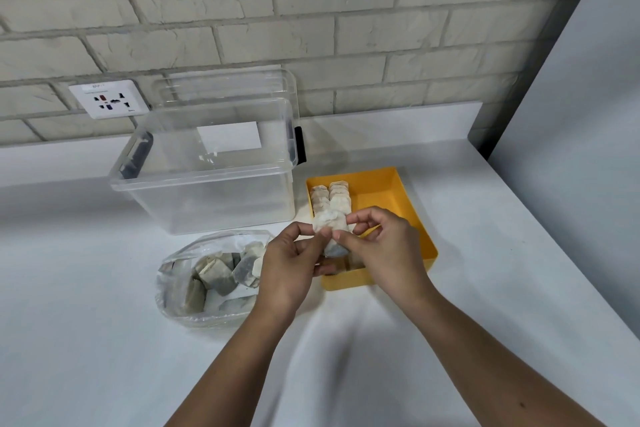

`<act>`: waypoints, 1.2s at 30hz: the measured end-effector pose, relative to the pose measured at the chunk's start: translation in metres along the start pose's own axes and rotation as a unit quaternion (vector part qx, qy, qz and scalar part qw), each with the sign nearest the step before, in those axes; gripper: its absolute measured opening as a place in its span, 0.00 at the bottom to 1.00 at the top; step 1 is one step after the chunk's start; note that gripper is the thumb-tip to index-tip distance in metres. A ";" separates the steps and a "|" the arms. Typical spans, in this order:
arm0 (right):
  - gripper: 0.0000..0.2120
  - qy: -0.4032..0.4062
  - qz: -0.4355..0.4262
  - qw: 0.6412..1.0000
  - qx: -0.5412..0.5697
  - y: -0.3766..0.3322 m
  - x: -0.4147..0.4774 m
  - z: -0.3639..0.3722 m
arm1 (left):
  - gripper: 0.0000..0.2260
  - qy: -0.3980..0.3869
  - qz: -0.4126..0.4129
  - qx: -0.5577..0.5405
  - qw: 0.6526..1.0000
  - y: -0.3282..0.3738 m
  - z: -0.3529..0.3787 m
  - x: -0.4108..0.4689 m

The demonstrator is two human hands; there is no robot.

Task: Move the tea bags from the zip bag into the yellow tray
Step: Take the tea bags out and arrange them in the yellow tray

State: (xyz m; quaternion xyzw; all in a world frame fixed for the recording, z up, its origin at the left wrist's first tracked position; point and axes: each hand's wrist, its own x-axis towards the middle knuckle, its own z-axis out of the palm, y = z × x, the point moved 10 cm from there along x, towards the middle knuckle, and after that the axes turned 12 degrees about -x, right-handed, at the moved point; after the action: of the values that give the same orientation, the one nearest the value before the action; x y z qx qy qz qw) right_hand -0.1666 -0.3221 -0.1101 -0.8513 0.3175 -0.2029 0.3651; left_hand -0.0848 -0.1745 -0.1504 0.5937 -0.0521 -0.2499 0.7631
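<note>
Both the left hand [287, 267] and right hand [384, 253] pinch tea bags [330, 229] over the tray [381, 194], just near of its rows [330, 198].

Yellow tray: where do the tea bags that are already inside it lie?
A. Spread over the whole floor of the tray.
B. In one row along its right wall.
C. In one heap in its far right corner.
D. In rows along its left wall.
D: the tea bags stand in two rows beside the left wall of the yellow tray, while the right part of its floor shows bare yellow.
</note>
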 end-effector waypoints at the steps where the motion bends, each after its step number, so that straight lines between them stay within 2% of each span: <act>1: 0.11 -0.008 0.006 1.000 0.016 0.001 0.000 0.002 | 0.05 -0.002 -0.001 0.000 1.000 0.000 0.001 0.000; 7: 0.06 -0.102 0.039 0.980 0.166 0.006 -0.002 0.019 | 0.09 -0.013 -0.025 -0.023 0.999 -0.003 0.001 0.000; 10: 0.06 -0.135 0.039 0.975 0.172 0.009 0.000 0.023 | 0.09 -0.015 -0.039 -0.046 0.998 -0.004 0.002 -0.001; 16: 0.03 -0.148 0.014 0.970 0.192 0.006 0.001 0.022 | 0.11 -0.005 -0.056 -0.054 0.997 -0.008 0.002 -0.002; 25: 0.04 -0.102 0.014 0.976 0.194 0.016 0.012 0.013 | 0.13 -0.039 -0.055 -0.063 0.996 0.002 0.022 -0.001; 33: 0.03 -0.089 0.015 0.971 0.221 0.015 0.014 0.007 | 0.08 0.000 -0.053 -0.046 0.998 -0.004 0.009 0.015; 36: 0.03 -0.031 0.029 0.985 0.168 0.031 0.035 -0.014 | 0.08 0.001 -0.040 -0.022 0.999 -0.003 0.004 0.024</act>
State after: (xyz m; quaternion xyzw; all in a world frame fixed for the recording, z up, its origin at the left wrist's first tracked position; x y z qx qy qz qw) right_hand -0.1616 -0.3694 -0.1200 -0.7740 0.2922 -0.2165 0.5183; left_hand -0.0670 -0.1893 -0.1573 0.5782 -0.0221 -0.2812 0.7656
